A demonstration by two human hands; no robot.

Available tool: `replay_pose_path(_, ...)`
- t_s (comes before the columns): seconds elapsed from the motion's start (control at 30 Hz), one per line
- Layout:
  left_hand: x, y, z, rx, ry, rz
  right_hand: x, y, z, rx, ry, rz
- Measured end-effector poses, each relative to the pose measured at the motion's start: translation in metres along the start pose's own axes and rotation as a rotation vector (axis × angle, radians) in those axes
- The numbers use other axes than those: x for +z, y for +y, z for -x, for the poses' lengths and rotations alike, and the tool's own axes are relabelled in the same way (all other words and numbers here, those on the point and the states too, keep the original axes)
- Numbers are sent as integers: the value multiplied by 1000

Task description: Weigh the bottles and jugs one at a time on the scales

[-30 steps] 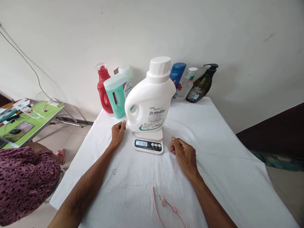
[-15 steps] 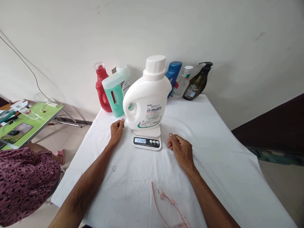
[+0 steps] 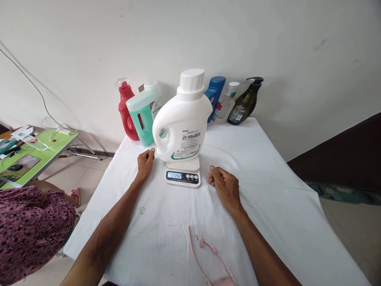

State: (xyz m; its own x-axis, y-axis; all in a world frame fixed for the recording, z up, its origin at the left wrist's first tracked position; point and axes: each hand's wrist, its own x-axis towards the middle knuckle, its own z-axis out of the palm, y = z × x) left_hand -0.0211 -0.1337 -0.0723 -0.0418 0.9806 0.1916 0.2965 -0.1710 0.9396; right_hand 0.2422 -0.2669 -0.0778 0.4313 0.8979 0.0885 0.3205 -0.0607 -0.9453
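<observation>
A big white jug of laundry disinfectant [image 3: 186, 119] stands upright on a small white kitchen scale [image 3: 183, 183], whose lit display reads 2142. My left hand [image 3: 145, 162] rests curled into a loose fist on the white cloth, just left of the jug's base and apart from the scale. To the right of the scale, my right hand [image 3: 224, 183] lies closed on the cloth. Nothing shows in the fingers of either hand.
Along the wall stand a red bottle [image 3: 126, 103], a green jug [image 3: 143, 119], a blue bottle [image 3: 216, 89], a clear bottle [image 3: 228, 105] and a dark pump bottle [image 3: 246, 104]. A pink strap [image 3: 218, 260] lies in front. At left, a person [image 3: 32, 226] sits by a green table [image 3: 64, 139].
The view has shifted very slightly, so everything sits a little further left. Both hands, the jug and the display reading are otherwise unchanged.
</observation>
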Motion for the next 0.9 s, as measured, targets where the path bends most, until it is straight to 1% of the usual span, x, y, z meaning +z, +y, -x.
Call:
replay_pose_path(0.2,1,-2,0,-16,0,12,-1,0,0,1,-1,-7)
replay_pose_path(0.3,-2,7,1,-17,43,75,0,1,-1,7,2,-15)
replay_pose_path(0.37,-5,23,2,67,100,127,0,3,-1,12,5,-30)
replay_pose_path(0.43,-7,46,2,197,129,182,0,4,-2,11,-1,-42)
replay_pose_path(0.5,-8,72,0,310,91,209,0,5,-3,6,-2,-41)
replay_pose_path(0.57,-6,95,-3,364,12,168,0,5,-3,5,0,-41)
replay_pose_path(0.6,-4,103,-6,364,-20,134,0,5,-3,6,2,-46)
replay_pose_path(0.67,4,113,-13,310,-42,112,0,5,-3,5,-1,-64)
replay_pose_path(0.8,23,115,-30,175,10,264,0,4,-3,-15,6,-95)
replay_pose_path(0.9,36,122,-35,94,75,346,-1,2,-3,-20,11,-106)
